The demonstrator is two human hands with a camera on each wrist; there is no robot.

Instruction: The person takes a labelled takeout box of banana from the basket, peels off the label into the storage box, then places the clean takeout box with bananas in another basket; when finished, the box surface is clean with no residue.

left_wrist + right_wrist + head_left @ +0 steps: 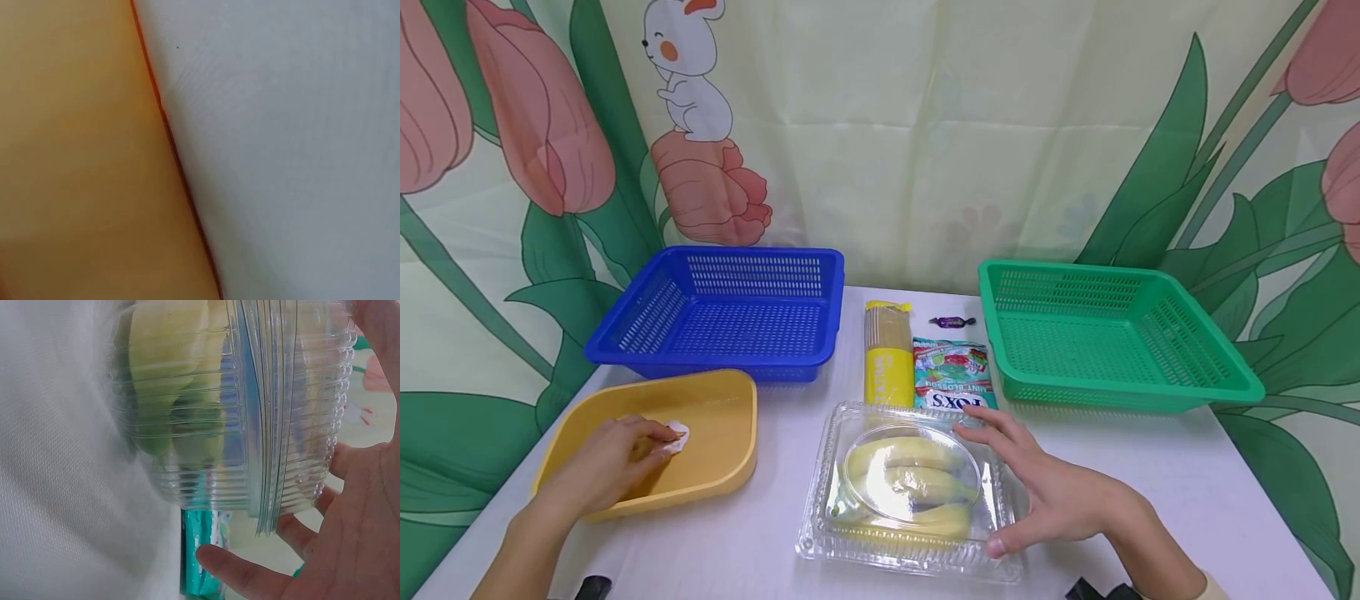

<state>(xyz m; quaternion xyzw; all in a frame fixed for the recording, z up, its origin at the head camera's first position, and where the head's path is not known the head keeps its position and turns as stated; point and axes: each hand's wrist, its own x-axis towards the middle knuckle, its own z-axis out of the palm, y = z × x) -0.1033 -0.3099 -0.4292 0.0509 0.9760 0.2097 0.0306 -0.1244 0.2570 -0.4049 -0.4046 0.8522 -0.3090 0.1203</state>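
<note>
1. Head view: my right hand (1052, 492), fingers spread and released, rests against the right side of the clear box (910, 492) near centre on the table (1150, 483). I judge it light, thin, slippery and easily crushed; best held by the ribbed rim. My left hand (606, 467) pinches a small white piece (676, 434) in the yellow tray (715, 450). I count one box, three bananas (910, 483), two baskets.
2. Left wrist view: only yellow tray (75, 156) and table (287, 137) show; no hand.
3. Right wrist view: open fingers (250, 578) beside the box rim (281, 425).

Far left, a blue slotted plastic basket (722, 312); far right, a green slotted plastic basket (1105, 333); near left, a plain yellow plastic tray (715, 454); 3 yellow bananas (910, 487) show through a clear ribbed plastic box (917, 554).
</note>
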